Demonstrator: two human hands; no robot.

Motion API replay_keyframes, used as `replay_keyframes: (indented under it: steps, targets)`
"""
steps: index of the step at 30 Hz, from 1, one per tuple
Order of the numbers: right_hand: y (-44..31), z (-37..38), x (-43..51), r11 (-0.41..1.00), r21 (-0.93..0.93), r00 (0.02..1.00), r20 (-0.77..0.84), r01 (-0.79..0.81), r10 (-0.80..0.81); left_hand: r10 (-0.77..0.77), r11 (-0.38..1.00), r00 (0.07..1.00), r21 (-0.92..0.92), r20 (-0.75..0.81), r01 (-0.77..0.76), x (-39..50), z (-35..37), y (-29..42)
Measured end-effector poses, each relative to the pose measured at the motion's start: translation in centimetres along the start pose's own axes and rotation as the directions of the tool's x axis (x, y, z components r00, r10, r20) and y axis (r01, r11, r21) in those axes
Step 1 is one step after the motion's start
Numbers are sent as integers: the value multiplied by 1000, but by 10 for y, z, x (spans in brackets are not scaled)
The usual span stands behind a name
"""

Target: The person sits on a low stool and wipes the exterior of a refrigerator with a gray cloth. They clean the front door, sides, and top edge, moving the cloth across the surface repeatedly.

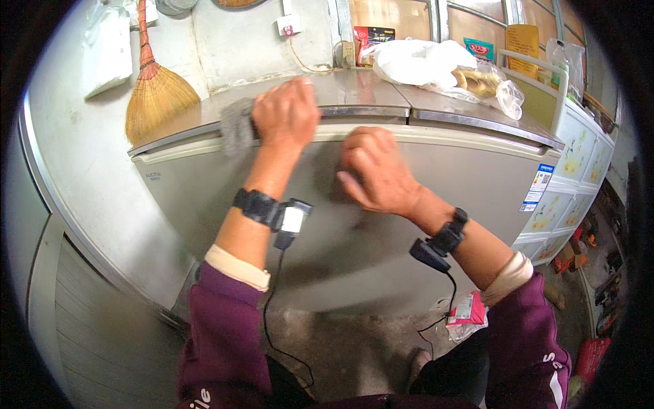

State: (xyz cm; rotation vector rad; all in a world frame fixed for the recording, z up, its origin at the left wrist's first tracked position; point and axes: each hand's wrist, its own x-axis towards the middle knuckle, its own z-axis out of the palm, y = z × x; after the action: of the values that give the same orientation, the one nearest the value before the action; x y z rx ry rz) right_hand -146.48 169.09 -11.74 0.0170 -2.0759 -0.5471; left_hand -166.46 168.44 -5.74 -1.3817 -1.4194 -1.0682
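Note:
A grey cloth, blurred, hangs over the front edge of a chest freezer's left lid. My left hand is closed on it, knuckles up, above that edge. In front of the freezer's pale rim, before its grey front panel, is my right hand. Its fingers are curled in and slightly blurred, with no object showing in them; the palm is hidden. Both wrists wear black straps with small cabled devices.
A white plastic bag and a clear bag of food lie on the right lid. A straw broom hangs at left. Flowered drawers stand at right. A pink packet lies low by the freezer.

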Motion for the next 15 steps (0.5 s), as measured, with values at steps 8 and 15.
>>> replay_keyframes:
  steps: [8,15]
  targets:
    - [47,-79,-2,962,-233,976,-192,-145,101,48,986,996,-157,-74,-59,12,20,119]
    - [67,-74,2,862,-418,947,15,-287,322,318,891,932,-389,173,-232,10,0,66]
